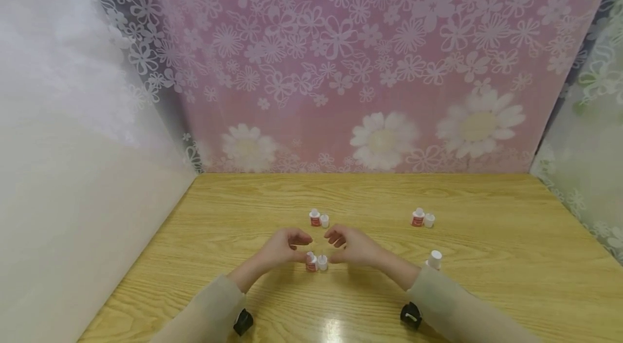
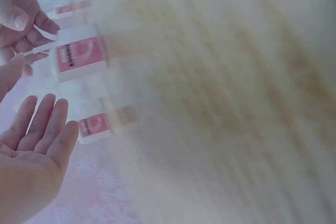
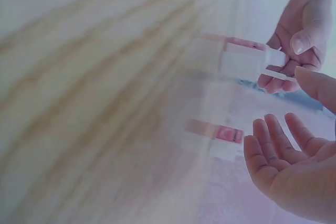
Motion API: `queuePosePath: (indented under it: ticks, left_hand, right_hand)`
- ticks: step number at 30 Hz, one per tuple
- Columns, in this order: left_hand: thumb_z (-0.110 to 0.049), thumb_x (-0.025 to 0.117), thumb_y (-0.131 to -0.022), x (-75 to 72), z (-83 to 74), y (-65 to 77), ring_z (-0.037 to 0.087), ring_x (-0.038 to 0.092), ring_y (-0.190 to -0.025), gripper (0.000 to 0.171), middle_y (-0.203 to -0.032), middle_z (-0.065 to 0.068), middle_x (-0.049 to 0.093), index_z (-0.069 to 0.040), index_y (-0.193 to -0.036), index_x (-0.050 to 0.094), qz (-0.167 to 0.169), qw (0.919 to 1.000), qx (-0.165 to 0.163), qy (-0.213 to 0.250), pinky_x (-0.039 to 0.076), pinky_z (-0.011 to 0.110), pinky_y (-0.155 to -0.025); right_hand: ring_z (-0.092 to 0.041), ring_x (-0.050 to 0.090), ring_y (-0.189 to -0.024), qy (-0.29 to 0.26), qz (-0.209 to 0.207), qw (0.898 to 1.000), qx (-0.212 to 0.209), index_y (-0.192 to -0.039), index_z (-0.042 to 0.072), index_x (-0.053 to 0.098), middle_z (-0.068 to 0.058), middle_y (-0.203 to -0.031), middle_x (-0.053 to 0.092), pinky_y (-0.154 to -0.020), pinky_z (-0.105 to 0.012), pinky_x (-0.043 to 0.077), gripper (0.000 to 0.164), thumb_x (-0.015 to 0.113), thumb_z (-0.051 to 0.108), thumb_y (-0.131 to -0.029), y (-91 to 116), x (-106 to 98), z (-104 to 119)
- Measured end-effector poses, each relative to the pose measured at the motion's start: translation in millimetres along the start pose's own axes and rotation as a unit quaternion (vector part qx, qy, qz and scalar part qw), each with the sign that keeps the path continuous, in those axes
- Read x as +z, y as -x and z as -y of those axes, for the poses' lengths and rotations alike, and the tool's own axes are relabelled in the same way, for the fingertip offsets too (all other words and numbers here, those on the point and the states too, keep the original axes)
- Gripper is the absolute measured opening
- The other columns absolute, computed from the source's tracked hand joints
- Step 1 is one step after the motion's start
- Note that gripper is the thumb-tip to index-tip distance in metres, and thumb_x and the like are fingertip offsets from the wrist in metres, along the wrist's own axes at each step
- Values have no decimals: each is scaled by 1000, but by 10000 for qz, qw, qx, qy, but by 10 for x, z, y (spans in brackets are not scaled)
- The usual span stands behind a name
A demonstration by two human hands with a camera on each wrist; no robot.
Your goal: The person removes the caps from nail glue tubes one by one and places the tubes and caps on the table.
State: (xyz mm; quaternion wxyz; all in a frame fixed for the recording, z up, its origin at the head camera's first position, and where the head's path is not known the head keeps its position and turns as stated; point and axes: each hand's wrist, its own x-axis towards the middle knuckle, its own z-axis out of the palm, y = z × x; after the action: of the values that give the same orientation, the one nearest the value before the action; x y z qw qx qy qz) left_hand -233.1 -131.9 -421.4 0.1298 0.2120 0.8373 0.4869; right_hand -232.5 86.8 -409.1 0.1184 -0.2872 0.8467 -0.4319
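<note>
A small white bottle with a red label (image 1: 311, 263) stands uncapped on the wooden table, a white cap (image 1: 322, 263) beside it. The cap sits upside down with a thin stem pointing up. My left hand (image 1: 284, 245) is just left of the bottle, thumb close to it; whether they touch is unclear. To the right, my right hand (image 1: 354, 246) has its thumb near the cap. Both hands have loosely bent, spread fingers and hold nothing. In the left wrist view the labelled bottle (image 2: 80, 56) stands beyond the left fingers (image 2: 44, 129). The right wrist view shows the bottle (image 3: 242, 61) from its other side.
Farther back stands another uncapped bottle (image 1: 315, 218) with its cap (image 1: 324, 221). A similar bottle (image 1: 417, 218) and cap (image 1: 429, 221) stand at the back right. Behind my right forearm, a bottle with a white top (image 1: 435, 259) is partly hidden. A floral curtain (image 1: 360, 61) borders the table.
</note>
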Motion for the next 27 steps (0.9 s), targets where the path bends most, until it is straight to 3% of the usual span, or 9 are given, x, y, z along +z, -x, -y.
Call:
queuePosePath:
  ticks: [5,16,23,25,27]
  left_hand:
    - [-5,68,-77,-8,-87,-53,32,51,-103,34,-109,21,56,7,-107,56,-61,9997,148,187,37,47,-87]
    - [-13,68,-79,92,-367,-183,28,52,-103,34,-109,14,57,0,-109,57,-90,9991,388,167,40,37,-87]
    - [-10,67,-79,261,-709,-260,28,53,-102,34,-107,13,58,3,-109,57,80,9976,582,367,40,37,-86]
    - [-9,67,-79,329,-761,-310,28,53,-102,34,-107,13,58,3,-109,57,139,9974,569,420,41,37,-86]
    - [-11,68,-78,400,-716,-395,26,53,-101,35,-107,11,59,1,-109,58,149,9973,584,428,42,33,-84]
  right_hand:
    - [-31,53,-94,20,-144,9999,-49,-108,0,53,-14,-103,55,-77,-45,43,36,68,9,-76,49,-102,33]
    - [-31,53,-95,158,-550,9983,-106,-103,4,55,-9,-102,57,-80,-47,41,30,68,14,-78,224,-339,145]
    - [-30,52,-96,256,-794,9965,-85,-105,3,55,-11,-103,56,-80,-46,41,32,68,17,-79,390,-513,137]
    - [-31,52,-96,291,-890,9956,-84,-105,2,55,-13,-104,56,-80,-46,41,33,68,17,-79,439,-563,120]
    - [-31,52,-96,325,-978,9947,-67,-104,3,55,-11,-103,56,-80,-46,41,31,68,16,-79,487,-611,103]
